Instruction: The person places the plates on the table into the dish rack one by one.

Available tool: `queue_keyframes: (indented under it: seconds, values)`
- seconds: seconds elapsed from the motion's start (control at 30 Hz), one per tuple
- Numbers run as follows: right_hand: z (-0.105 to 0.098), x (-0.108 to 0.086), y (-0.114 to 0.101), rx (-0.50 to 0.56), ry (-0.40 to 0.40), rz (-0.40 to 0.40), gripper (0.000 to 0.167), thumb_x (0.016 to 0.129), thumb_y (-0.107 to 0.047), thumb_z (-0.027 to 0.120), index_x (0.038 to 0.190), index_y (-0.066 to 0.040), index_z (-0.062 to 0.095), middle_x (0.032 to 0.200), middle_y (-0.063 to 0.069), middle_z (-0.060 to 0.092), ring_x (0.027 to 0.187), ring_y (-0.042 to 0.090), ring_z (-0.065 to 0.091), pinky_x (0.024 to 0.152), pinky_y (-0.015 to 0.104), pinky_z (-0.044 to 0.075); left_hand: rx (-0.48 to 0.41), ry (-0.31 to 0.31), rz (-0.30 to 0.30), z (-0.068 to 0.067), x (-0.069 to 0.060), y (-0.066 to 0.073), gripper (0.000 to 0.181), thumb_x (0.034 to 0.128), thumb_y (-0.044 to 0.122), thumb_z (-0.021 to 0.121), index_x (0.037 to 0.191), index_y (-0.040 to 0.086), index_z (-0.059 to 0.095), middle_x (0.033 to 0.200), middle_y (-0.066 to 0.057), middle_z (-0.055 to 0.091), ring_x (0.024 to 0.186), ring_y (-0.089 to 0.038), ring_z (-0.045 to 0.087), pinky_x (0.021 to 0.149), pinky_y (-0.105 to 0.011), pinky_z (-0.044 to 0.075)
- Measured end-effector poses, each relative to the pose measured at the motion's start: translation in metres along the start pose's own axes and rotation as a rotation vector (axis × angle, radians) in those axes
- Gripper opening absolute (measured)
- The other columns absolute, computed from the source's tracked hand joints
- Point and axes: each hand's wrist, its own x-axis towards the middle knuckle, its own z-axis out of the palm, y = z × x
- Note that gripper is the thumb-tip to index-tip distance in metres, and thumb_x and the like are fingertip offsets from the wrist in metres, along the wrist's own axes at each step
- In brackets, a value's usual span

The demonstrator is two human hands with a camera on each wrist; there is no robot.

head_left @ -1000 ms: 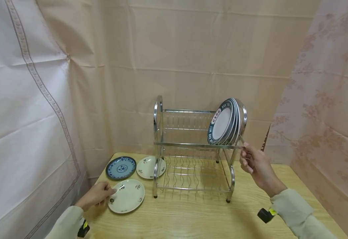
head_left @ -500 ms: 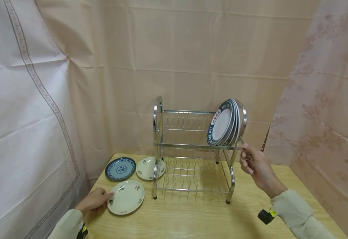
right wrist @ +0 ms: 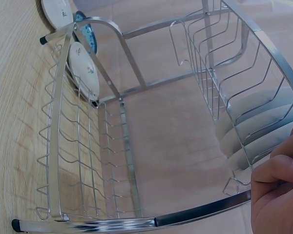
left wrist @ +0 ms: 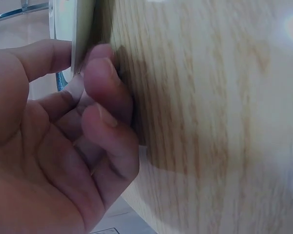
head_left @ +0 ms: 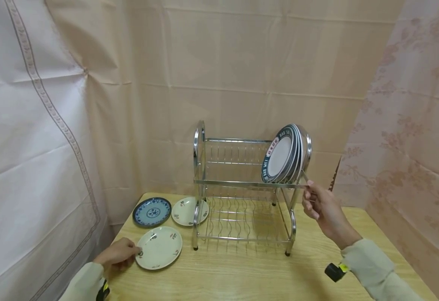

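Note:
At the near left of the table, a cream plate with small floral marks (head_left: 160, 248) lies face up. My left hand (head_left: 120, 251) pinches its left rim; in the left wrist view the thumb (left wrist: 51, 56) is on top and curled fingers (left wrist: 110, 87) are beneath. My right hand (head_left: 326, 213) grips the right front corner of the upper tier of a two-tier metal dish rack (head_left: 242, 183). Several white plates with dark lettered rims (head_left: 279, 156) stand on edge, leaning together, at the right end of that tier.
Behind the cream plate lie a blue patterned plate (head_left: 152, 212) and another cream floral plate (head_left: 184, 211), partly behind the rack's left leg. The lower tier (head_left: 228, 219) has wavy wire dividers. Cloth curtains (head_left: 234, 62) enclose the wooden table (head_left: 219, 276).
My left hand has shifted slightly left and nearer, its thumb drawing back from the plate's surface to the rim. My right hand and the rack stay as they were.

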Motion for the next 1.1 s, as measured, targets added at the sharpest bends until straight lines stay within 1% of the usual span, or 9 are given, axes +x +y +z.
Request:
queue_keyframes:
  seconds: [0.13,0.37,0.43,0.57,0.63,0.73,0.87,0.97,1.1]
  values:
    - [0.0,-0.001,0.001,0.006,0.01,0.008,0.042,0.114,-0.029,0.038,0.08,-0.014,0.057,0.063,-0.004,0.054,0.046,0.005,0.042,0.043,0.015,0.035,-0.038,-0.028,-0.005,0.001,0.001,-0.001,0.023,0.0982,0.014,0.063,0.078,0.005,0.067,0.06,-0.004,0.06,0.045,-0.009,0.048,0.044,-0.019,0.039]
    - [0.0,-0.002,0.002,-0.002,0.017,0.017,0.042,0.114,-0.03,0.038,0.08,-0.014,0.057,0.063,-0.004,0.054,0.046,0.005,0.042,0.044,0.016,0.036,-0.089,-0.131,0.004,-0.004,0.001,-0.006,0.024,0.1015,0.017,0.06,0.084,0.003,0.07,0.063,-0.004,0.063,0.044,-0.009,0.051,0.044,-0.019,0.04]
    - [0.0,-0.002,0.002,-0.004,0.019,0.017,0.042,0.114,-0.03,0.038,0.08,-0.014,0.057,0.063,-0.004,0.054,0.046,0.005,0.042,0.044,0.016,0.036,-0.094,-0.152,0.023,-0.005,0.001,-0.007,0.024,0.1015,0.017,0.059,0.085,0.003,0.069,0.063,-0.003,0.064,0.045,-0.009,0.053,0.044,-0.019,0.041]
    - [0.0,-0.001,0.002,-0.004,0.018,0.015,0.042,0.113,-0.031,0.039,0.079,-0.014,0.057,0.062,-0.004,0.054,0.046,0.004,0.043,0.043,0.015,0.036,-0.12,-0.193,0.103,-0.008,0.0,-0.01,0.022,0.1015,0.014,0.057,0.088,0.001,0.069,0.066,-0.004,0.064,0.046,-0.009,0.055,0.045,-0.02,0.042]
    - [0.0,0.0,0.001,0.006,0.007,0.011,0.042,0.114,-0.03,0.039,0.079,-0.014,0.057,0.063,-0.004,0.054,0.047,0.004,0.044,0.043,0.015,0.036,-0.138,-0.208,0.146,-0.01,0.0,-0.012,0.022,0.1017,0.013,0.055,0.091,0.0,0.069,0.067,-0.004,0.064,0.047,-0.008,0.057,0.046,-0.02,0.042]
    - [0.0,0.001,0.0,0.025,-0.015,0.005,0.042,0.114,-0.029,0.038,0.08,-0.014,0.058,0.063,-0.004,0.055,0.047,0.004,0.045,0.043,0.016,0.036,-0.178,-0.222,0.176,-0.011,0.002,-0.015,0.021,0.1021,0.012,0.053,0.096,-0.001,0.069,0.069,-0.004,0.064,0.049,-0.008,0.058,0.046,-0.019,0.042]
    - [0.0,0.001,-0.001,0.026,-0.012,0.007,0.042,0.114,-0.028,0.038,0.08,-0.014,0.058,0.064,-0.003,0.055,0.047,0.004,0.045,0.043,0.016,0.036,-0.255,-0.251,0.177,-0.011,0.001,-0.017,0.022,0.1032,0.013,0.051,0.098,-0.001,0.068,0.071,-0.005,0.066,0.052,-0.008,0.058,0.048,-0.019,0.044]
    - [0.002,0.001,-0.001,0.006,0.018,0.017,0.042,0.113,-0.03,0.039,0.079,-0.014,0.057,0.063,-0.004,0.054,0.047,0.004,0.045,0.042,0.016,0.036,-0.305,-0.266,0.177,-0.011,-0.002,-0.016,0.022,0.104,0.012,0.05,0.098,-0.001,0.067,0.072,-0.004,0.066,0.055,-0.008,0.059,0.05,-0.019,0.046]
    - [0.002,0.001,-0.001,-0.005,0.035,0.024,0.042,0.113,-0.031,0.041,0.079,-0.014,0.057,0.063,-0.004,0.054,0.047,0.004,0.044,0.042,0.016,0.036,-0.326,-0.26,0.185,-0.011,-0.005,-0.015,0.023,0.1048,0.014,0.05,0.098,-0.001,0.066,0.073,-0.004,0.065,0.057,-0.009,0.058,0.052,-0.021,0.047]
